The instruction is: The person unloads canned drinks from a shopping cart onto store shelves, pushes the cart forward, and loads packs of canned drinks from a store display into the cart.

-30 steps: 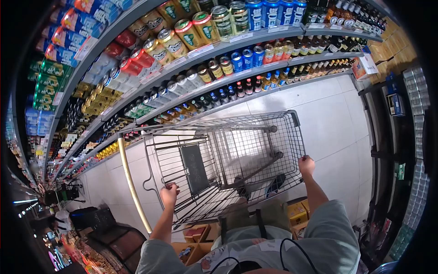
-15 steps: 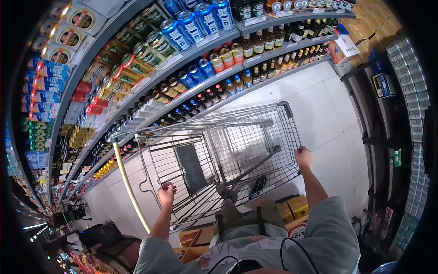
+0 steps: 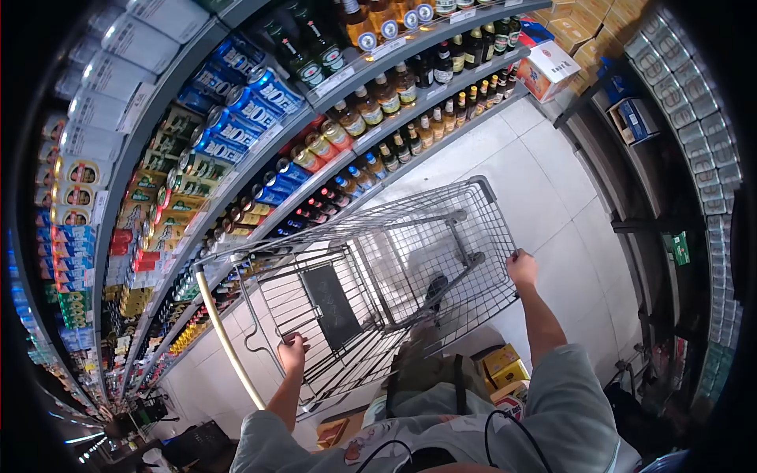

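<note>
A metal wire shopping cart (image 3: 486, 191) stands sideways in front of me, its basket showing only bare wire. My left hand (image 3: 292, 352) is closed around the near side rail, beside the dark seat panel (image 3: 330, 306). At the far right end of the basket, my right hand (image 3: 521, 269) is closed on the top rim near the corner. The pale yellow handle bar (image 3: 227, 335) lies to the left, touched by neither hand. Through the wires one of my shoes (image 3: 436, 290) shows on the floor.
Curved-looking shelves (image 3: 347, 150) of beer cans and bottles run along the far side. Dark shelving (image 3: 654, 217) with stacked cans stands on the right. A white and red carton (image 3: 550, 69) is at the shelf end. Yellow boxes (image 3: 505, 365) sit close to my legs.
The shelves have slid left and down in view, and the carton at their end appears nearer. The cart stays before me with both hands on it. My shoe shows farther forward beneath the cart.
</note>
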Demonstrator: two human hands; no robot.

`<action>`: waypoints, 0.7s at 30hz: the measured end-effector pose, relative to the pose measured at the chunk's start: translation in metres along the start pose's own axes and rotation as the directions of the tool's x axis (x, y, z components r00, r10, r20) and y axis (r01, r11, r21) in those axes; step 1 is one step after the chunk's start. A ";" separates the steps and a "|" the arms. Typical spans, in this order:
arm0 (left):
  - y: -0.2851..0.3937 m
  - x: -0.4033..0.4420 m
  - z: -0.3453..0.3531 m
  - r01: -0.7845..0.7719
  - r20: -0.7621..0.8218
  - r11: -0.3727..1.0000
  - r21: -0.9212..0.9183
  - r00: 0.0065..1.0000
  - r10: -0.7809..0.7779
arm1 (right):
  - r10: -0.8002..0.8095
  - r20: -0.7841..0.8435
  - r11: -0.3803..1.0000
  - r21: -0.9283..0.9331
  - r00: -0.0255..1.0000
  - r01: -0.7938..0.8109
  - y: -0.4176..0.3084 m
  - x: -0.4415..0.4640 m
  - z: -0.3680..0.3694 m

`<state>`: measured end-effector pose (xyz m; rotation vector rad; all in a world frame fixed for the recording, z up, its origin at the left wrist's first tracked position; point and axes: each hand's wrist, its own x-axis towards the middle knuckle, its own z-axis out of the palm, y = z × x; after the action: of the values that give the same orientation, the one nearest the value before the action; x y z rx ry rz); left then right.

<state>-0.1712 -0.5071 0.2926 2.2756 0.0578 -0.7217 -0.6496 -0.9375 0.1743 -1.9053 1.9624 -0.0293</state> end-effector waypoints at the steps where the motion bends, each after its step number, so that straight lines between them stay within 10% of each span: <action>1: 0.008 -0.005 0.011 -0.001 0.000 1.000 0.010 1.000 0.001 | -0.005 0.000 1.000 0.004 1.000 0.005 0.008 0.009 -0.003; 21: 0.162 -0.092 0.244 0.016 -0.011 1.000 0.020 1.000 -0.016 | 0.050 -0.038 0.997 0.054 0.998 -0.048 0.144 0.217 -0.117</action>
<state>-0.3261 -0.7716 0.3043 2.3013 0.0743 -0.7210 -0.8191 -1.1672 0.1811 -1.8359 2.0125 -0.1051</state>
